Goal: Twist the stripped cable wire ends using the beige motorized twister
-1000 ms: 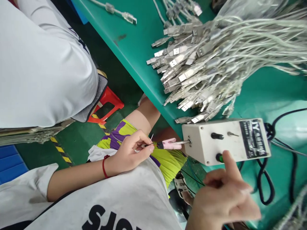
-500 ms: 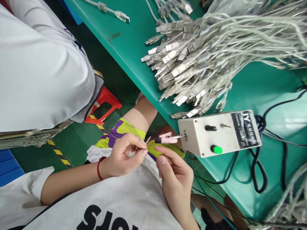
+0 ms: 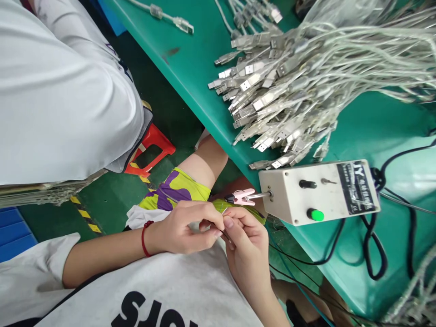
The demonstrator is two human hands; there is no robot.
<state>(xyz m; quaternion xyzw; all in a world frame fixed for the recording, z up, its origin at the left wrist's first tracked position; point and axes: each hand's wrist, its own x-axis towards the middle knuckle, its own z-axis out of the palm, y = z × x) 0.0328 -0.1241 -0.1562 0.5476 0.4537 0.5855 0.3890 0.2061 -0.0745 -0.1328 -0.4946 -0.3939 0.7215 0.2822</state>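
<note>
My left hand (image 3: 192, 227), with a red bracelet at the wrist, pinches thin wires (image 3: 225, 233) between thumb and forefinger. Against its fingertips, my right hand (image 3: 248, 238) is closed on the same wires. A dark strand shows below the fingertips, with short pale and orange bits above; the rest is hidden by the fingers. Just beyond the hands, a pink clip (image 3: 242, 196) with dark tips sticks out on a metal shaft from a white control box (image 3: 316, 193) with a green button. Nothing is visible in the clip's jaws.
A big bundle of clear USB cables (image 3: 272, 100) lies on the green table (image 3: 190, 81), plugs toward the table's edge. Black cords (image 3: 383, 254) loop behind the box. More cables (image 3: 412, 290) lie lower right. At left, a person in white (image 3: 68, 100) sits on a red stool (image 3: 155, 150).
My right hand, apart with fingers loosely open before, has closed on the wires beside my left. Both hands have come together, away from the clip. The view has shifted slightly.
</note>
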